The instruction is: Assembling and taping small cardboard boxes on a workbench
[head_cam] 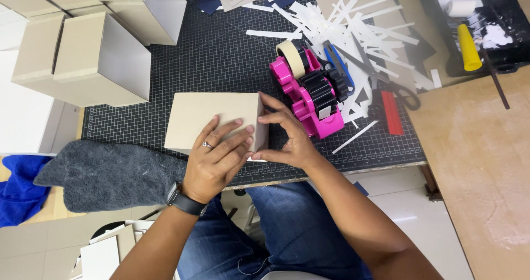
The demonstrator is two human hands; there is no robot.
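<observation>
Cardboard under both palms, head view looking straight down: my left hand (214, 160) lies flat on top of the grey board box (212, 121), fingers spread and pressing, ring and watch showing, while my right hand (287, 137) pinches the box's right end, thumb low at the near corner and fingertips curled over the top edge. Neither hand is closed round anything else. The box sits on the dark cutting mat (221, 59), right at its near edge, long axis running left to right across me, so the end I'm working faces my right hand, which is the nearer one to it. Just beside that end stands the pink tape dispenser (309, 95), close enough that room on the right is tight. Beyond it, a heap of white paper strips (359, 32) and scissors (395, 89). To the left the mat is open up to the finished boxes (88, 59); a grey towel (110, 172) lies at my left wrist.
</observation>
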